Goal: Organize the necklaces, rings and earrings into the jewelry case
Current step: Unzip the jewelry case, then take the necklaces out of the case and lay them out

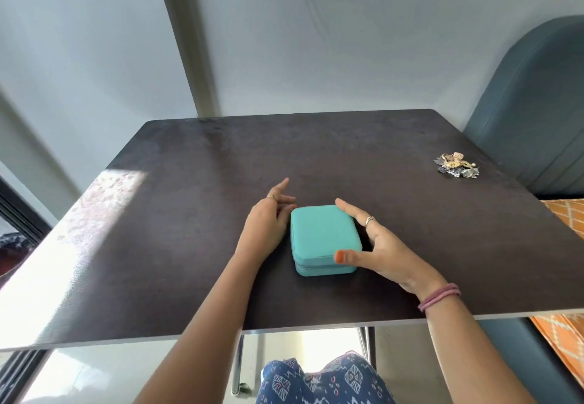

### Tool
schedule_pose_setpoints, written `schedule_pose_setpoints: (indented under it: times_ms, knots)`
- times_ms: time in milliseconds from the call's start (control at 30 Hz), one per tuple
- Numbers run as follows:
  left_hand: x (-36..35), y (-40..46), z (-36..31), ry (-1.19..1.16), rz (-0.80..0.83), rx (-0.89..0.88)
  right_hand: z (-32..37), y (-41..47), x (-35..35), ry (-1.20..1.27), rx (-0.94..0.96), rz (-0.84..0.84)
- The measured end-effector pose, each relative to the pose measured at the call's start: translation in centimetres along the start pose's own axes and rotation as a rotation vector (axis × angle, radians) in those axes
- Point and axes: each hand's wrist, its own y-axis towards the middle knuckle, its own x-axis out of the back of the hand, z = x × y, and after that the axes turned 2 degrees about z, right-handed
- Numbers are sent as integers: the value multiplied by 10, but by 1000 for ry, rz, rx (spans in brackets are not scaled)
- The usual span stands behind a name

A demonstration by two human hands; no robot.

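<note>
A teal zipped jewelry case (322, 236) lies closed on the dark table (189, 214), near the front middle. My right hand (382, 245) wraps its right side, thumb on the front right corner and fingers along the far right edge. My left hand (268, 220) rests at the case's left side with fingers spread, touching or almost touching its far left corner. A tangled pile of jewelry (456, 166), gold and silver pieces, sits at the far right of the table, well away from both hands.
A blue padded seat back (537, 113) stands behind the table's right side, with an orange patterned cushion (565, 217) below it. A grey wall lies beyond the far edge. Sunlight glares on the table's left part. My knees show under the front edge.
</note>
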Motion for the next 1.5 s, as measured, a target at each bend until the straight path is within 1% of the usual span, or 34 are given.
schedule_pose_setpoints:
  times_ms: [100,200,300,367,433,533,667,733,833,967,1133,1233,1500]
  knots:
    - [6,-1,2,-230,-82,45,-4,1,9,46,20,105]
    - [8,-7,-2,-401,-29,30,-8,5,13,129,69,105]
    - [9,-8,-4,-413,62,-20,-7,12,12,332,51,-27]
    - [10,-9,-6,-400,95,-23,-2,19,8,358,47,-148]
    - [12,-11,-8,-425,107,-41,5,28,2,320,49,-261]
    - [12,-13,-6,-526,111,-94,13,41,-6,261,-25,-390]
    - [9,-9,-1,-511,96,-41,15,55,-9,101,-116,-503]
    - [8,-7,-1,-508,73,-20,10,59,-9,24,-116,-565]
    - [9,-6,-2,-513,41,24,2,60,-10,-29,-87,-635]
    - [9,-4,-1,-465,0,80,1,57,-12,-9,-52,-646]
    - [8,-1,1,-424,-35,82,-4,53,-13,39,10,-650]
    - [8,1,3,-366,-65,87,-6,45,-15,77,32,-633]
    - [6,3,6,-260,-87,96,-5,15,-22,132,46,-558]
